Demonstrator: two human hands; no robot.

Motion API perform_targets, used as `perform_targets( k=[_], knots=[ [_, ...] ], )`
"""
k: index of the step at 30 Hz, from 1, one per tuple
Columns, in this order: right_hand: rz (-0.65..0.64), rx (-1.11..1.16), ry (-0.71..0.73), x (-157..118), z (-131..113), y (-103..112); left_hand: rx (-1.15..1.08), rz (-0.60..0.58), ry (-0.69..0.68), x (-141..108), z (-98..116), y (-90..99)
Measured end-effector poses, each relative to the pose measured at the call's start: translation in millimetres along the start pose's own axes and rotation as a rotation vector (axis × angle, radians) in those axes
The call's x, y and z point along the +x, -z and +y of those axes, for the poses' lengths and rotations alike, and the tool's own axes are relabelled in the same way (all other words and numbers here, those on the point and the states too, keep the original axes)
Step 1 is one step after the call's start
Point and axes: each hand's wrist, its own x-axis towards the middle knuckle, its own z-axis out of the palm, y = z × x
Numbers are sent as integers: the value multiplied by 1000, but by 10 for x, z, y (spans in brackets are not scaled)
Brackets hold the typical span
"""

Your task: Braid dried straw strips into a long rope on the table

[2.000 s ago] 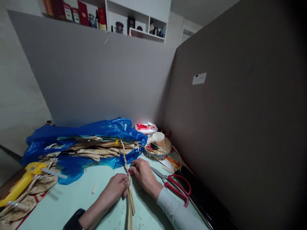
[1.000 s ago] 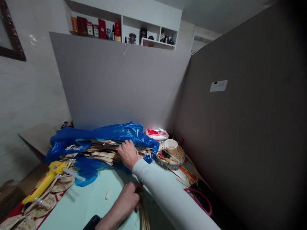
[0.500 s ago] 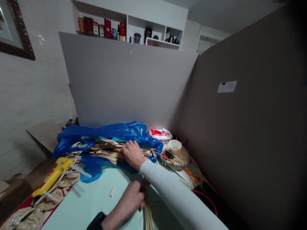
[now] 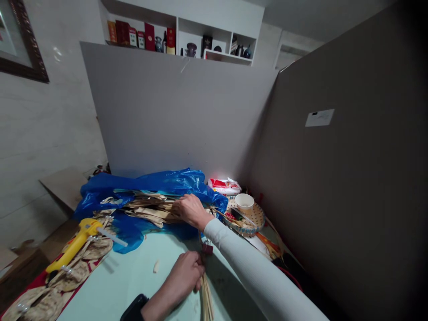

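Observation:
My left hand [image 4: 187,271], a black watch on its wrist, is closed round the upper end of a bundle of pale straw-like strips [image 4: 206,296], which hangs down toward the bottom edge. Just beyond its fingers, a dark red binder clip [image 4: 207,248] sits at the top of the bundle. My right hand [image 4: 192,210], in a white sleeve, reaches across to a heap of dried, husk-like strips [image 4: 155,215] lying on a blue plastic bag [image 4: 160,182]. Its fingers are bent and pinched on strips at the heap's right part; their tips are partly hidden.
A yellow glue gun [image 4: 72,247] lies at left on brownish dried pieces. At right, a woven tray [image 4: 257,218] holds a paper cup [image 4: 244,203] and small items, with a red-and-white packet [image 4: 224,185] behind. Grey panels [image 4: 187,116] enclose the pale green table [image 4: 133,276].
My right hand has shifted slightly right and its fingers have drawn together on the strips. The binder clip has come into view below it. My left hand stays nearly still.

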Motion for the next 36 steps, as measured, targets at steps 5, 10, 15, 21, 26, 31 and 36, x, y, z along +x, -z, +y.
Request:
perform_targets(
  k=[5,10,15,21,26,31,36],
  knots=[
    [39,-8,-53,81,-146,-32,1,-27,-22,20,-23,-11],
    [55,-8,-79,238,-225,-70,-8,-33,-35,23,-38,-26],
    [49,63,-94,266,-162,-38,-16,-24,-30,27,-33,-27],
    [37,340,-145,225,157,84,-19,-4,-9,17,-46,-24],
    [140,719,-147,174,444,150,-31,-7,-18,-17,-28,-5],
    [235,1130,-189,143,491,193,-37,-7,-24,-26,-31,2],
    [298,1416,-192,133,396,270,-39,-13,-24,-22,-43,-4]
  ],
)
